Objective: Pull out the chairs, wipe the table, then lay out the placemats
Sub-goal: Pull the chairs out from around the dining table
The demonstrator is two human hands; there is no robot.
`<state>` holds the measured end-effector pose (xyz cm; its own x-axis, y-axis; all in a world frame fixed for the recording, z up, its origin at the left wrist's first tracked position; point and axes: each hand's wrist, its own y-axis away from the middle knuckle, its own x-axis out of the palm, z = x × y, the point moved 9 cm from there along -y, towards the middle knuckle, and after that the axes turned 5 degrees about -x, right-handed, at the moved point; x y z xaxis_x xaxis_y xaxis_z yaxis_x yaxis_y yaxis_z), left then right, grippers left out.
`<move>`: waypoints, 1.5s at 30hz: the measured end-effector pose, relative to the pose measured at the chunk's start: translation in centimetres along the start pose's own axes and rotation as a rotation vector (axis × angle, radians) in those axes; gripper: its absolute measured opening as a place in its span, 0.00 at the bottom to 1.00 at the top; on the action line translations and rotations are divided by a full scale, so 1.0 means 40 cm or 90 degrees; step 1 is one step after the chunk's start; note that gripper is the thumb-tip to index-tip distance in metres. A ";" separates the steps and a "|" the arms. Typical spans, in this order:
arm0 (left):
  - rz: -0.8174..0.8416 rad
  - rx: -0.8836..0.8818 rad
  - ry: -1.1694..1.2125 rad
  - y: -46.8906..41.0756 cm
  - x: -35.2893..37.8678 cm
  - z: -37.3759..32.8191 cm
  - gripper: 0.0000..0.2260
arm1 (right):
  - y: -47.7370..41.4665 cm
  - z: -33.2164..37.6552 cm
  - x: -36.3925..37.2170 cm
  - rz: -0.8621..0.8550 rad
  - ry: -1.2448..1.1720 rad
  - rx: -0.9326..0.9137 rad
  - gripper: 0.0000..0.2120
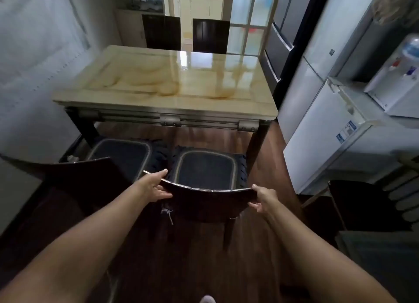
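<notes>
A glossy beige marble-look table [158,85] stands ahead of me. Just in front of its near edge is a dark chair [210,203] with a blue seat cushion [204,169]. My left hand [156,184] grips the left end of its curved backrest, thumb on the near face. My right hand [263,197] grips the right end in the same way. A second dark chair [79,178] with a blue cushion [120,153] stands to the left, turned at an angle. Two more dark chairs [162,31] [210,36] are at the table's far side.
White refrigerators [317,125] and a water dispenser [399,76] line the right side. A grey wall [34,64] runs close along the left. Another dark chair back [358,203] stands at the right. The floor [181,268] is dark wood. A doorway opens beyond the table.
</notes>
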<state>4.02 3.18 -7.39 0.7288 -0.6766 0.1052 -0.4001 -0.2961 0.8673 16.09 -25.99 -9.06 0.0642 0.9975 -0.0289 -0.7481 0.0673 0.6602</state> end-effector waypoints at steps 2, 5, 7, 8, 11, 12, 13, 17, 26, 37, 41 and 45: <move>-0.008 -0.009 0.041 -0.026 0.016 -0.004 0.31 | -0.014 -0.016 0.021 0.008 -0.010 0.032 0.12; 0.002 -0.038 0.058 -0.047 0.046 0.005 0.22 | -0.039 -0.050 0.072 0.049 -0.052 0.092 0.05; 0.008 -0.086 0.066 -0.080 0.050 0.017 0.13 | -0.073 -0.070 0.090 0.052 -0.072 0.118 0.10; 0.009 -0.103 0.068 -0.098 0.047 0.027 0.13 | -0.084 -0.082 0.097 0.054 -0.076 0.130 0.13; 0.008 -0.128 0.088 -0.138 0.037 0.043 0.14 | -0.094 -0.106 0.123 0.061 -0.118 0.169 0.12; 0.005 -0.131 0.085 -0.148 0.039 0.044 0.14 | -0.098 -0.106 0.132 0.056 -0.113 0.171 0.12; 0.000 -0.135 0.088 -0.156 0.042 0.044 0.10 | -0.107 -0.106 0.136 0.046 -0.109 0.174 0.11; -0.038 -0.133 0.090 -0.185 0.041 0.038 0.04 | -0.143 -0.112 0.127 -0.011 -0.090 0.185 0.06; -0.053 -0.076 0.048 -0.230 0.087 -0.119 0.11 | -0.210 0.023 0.167 -0.035 -0.082 0.129 0.11; -0.075 -0.069 0.014 -0.237 0.163 -0.324 0.15 | -0.249 0.222 0.279 -0.048 -0.046 0.093 0.14; -0.073 -0.079 0.018 -0.237 0.195 -0.377 0.16 | -0.270 0.283 0.314 -0.048 -0.028 0.100 0.17; -0.087 -0.086 0.036 -0.253 0.239 -0.444 0.20 | -0.325 0.359 0.349 -0.037 -0.020 0.106 0.14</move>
<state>24.92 11.69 -6.50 0.8025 -0.5966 0.0056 -0.2195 -0.2865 0.9326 36.21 -13.23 -7.27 0.1270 0.9907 -0.0495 -0.6231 0.1185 0.7731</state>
